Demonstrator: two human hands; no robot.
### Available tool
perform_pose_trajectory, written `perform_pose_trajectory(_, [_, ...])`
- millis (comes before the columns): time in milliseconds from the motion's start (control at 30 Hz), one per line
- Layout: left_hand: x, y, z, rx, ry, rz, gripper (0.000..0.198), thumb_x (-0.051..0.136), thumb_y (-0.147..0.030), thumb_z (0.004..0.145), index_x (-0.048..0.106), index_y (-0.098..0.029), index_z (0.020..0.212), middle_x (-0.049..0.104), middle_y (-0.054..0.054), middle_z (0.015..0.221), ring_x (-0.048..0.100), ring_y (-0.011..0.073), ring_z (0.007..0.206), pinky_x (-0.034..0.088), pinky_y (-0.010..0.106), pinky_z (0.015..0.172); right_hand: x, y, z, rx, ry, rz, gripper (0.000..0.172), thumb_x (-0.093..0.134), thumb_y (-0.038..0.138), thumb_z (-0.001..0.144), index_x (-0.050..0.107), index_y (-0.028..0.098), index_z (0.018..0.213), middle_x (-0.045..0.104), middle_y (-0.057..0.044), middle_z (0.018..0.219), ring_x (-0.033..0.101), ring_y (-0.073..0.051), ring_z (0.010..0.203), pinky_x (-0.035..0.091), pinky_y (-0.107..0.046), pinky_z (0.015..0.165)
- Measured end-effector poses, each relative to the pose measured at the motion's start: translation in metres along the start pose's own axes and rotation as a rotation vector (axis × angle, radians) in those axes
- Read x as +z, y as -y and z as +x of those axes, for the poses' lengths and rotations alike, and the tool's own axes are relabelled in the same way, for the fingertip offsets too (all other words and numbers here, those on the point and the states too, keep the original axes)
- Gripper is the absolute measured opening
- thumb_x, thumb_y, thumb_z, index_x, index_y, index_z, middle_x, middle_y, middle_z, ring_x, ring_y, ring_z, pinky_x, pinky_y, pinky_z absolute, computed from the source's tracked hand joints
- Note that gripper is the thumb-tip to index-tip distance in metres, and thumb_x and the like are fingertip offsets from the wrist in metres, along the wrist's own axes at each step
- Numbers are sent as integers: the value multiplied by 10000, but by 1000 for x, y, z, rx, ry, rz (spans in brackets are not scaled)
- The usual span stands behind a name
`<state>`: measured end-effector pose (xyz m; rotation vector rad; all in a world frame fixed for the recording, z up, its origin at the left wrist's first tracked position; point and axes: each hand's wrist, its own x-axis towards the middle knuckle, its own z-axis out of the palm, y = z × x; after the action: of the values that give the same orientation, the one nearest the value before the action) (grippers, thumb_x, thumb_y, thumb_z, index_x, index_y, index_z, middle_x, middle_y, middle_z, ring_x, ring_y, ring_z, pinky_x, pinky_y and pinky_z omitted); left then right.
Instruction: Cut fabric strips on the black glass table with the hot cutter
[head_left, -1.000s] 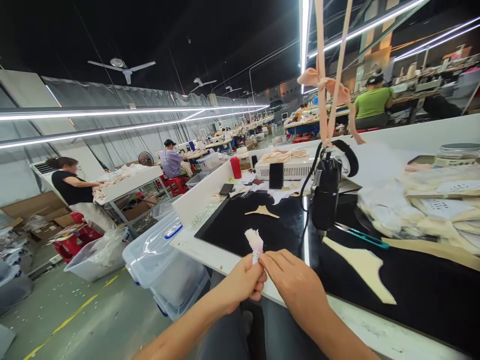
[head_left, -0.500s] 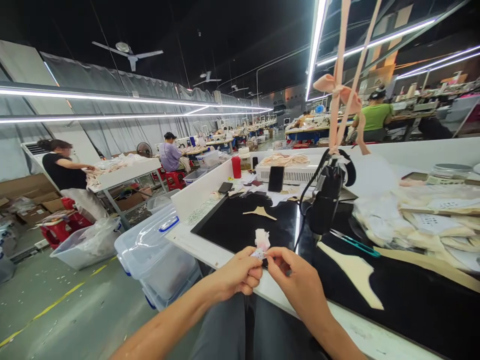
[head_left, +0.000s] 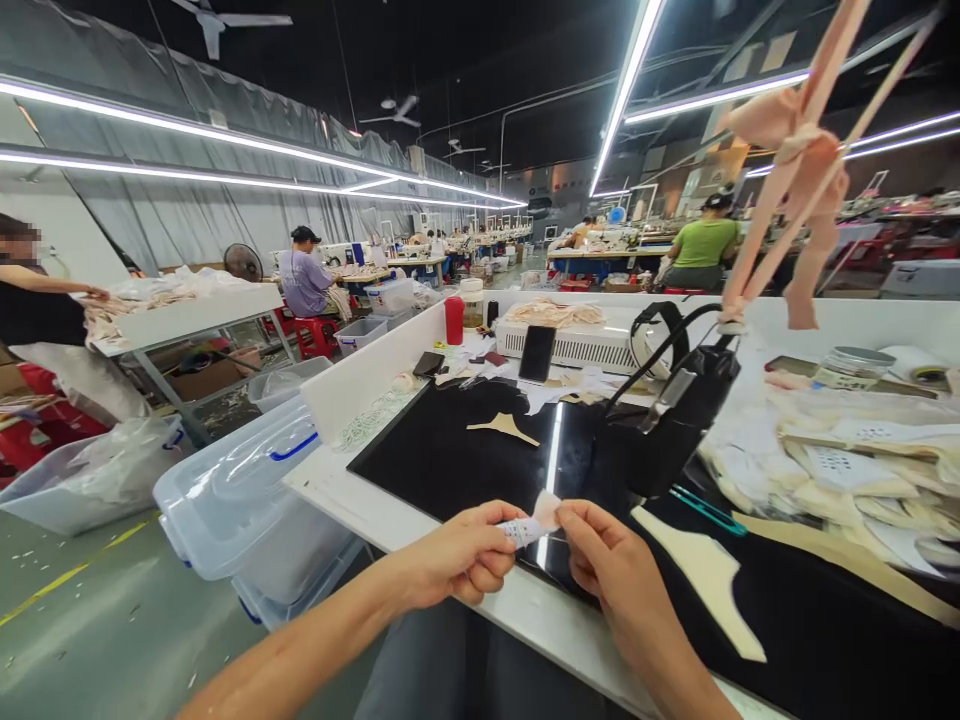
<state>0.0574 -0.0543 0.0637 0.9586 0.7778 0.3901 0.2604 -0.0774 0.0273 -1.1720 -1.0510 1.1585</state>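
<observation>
Both my hands meet over the near edge of the white table [head_left: 337, 480]. My left hand [head_left: 457, 555] is closed, pinching one end of a small white and pink folded label [head_left: 531, 522]. My right hand [head_left: 611, 575] pinches the other end of the same label. Just beyond lies a black mat [head_left: 442, 455] with a beige cut fabric piece [head_left: 501, 427]. A larger beige piece [head_left: 701, 575] lies to the right of my right hand. A black tool [head_left: 667, 425] hangs on peach straps [head_left: 787, 170] above the mat.
Stacked beige fabric pieces [head_left: 847, 470] fill the right of the table. A white box [head_left: 577, 345], a black phone [head_left: 537, 352] and a red bottle [head_left: 454, 320] stand at the back. Clear plastic bins [head_left: 247, 500] sit on the floor left. Other people work at tables behind.
The label was upright in my left hand; now it lies sideways, held between both hands. My head has turned, shifting the view rightwards and down.
</observation>
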Motion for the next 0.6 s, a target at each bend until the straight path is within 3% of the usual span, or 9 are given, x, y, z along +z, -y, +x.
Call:
perform_pose_trajectory(167, [-26, 2, 15, -39, 220, -150, 447, 801, -293, 816, 495, -286, 1141, 259, -151, 578, 54, 56, 473, -32, 197, 471, 2, 12, 9, 407, -43, 500, 563, 1072, 456, 474, 642, 154, 676, 235, 148, 578, 137, 1, 498, 201, -115, 369])
perform_pose_trajectory(333, [-46, 6, 24, 5, 400, -512, 265, 745, -238, 895, 591, -245, 1110, 203, -138, 580, -44, 68, 479, -79, 178, 413, 14, 23, 27, 521, -62, 621, 707, 1107, 401, 320, 497, 198, 613, 199, 160, 566, 106, 12, 477, 206, -91, 331])
perform_pose_trajectory(467, [-62, 6, 26, 73, 407, -701, 220, 700, -192, 923, 676, -169, 1140, 164, -133, 583, -63, 67, 487, -76, 162, 390, 26, 20, 35, 589, -31, 628, 706, 1112, 409, 337, 516, 192, 649, 227, 158, 572, 104, 18, 471, 195, -88, 344])
perform_pose_trajectory(600, [-83, 4, 28, 195, 287, -815, 445, 646, -149, 916, 658, -155, 1361, 116, -132, 604, -77, 81, 513, -94, 172, 428, 42, -3, 33, 541, 124, 278, 650, 1007, 676, 543, 607, 185, 692, 256, 134, 562, 118, -2, 487, 168, -129, 392])
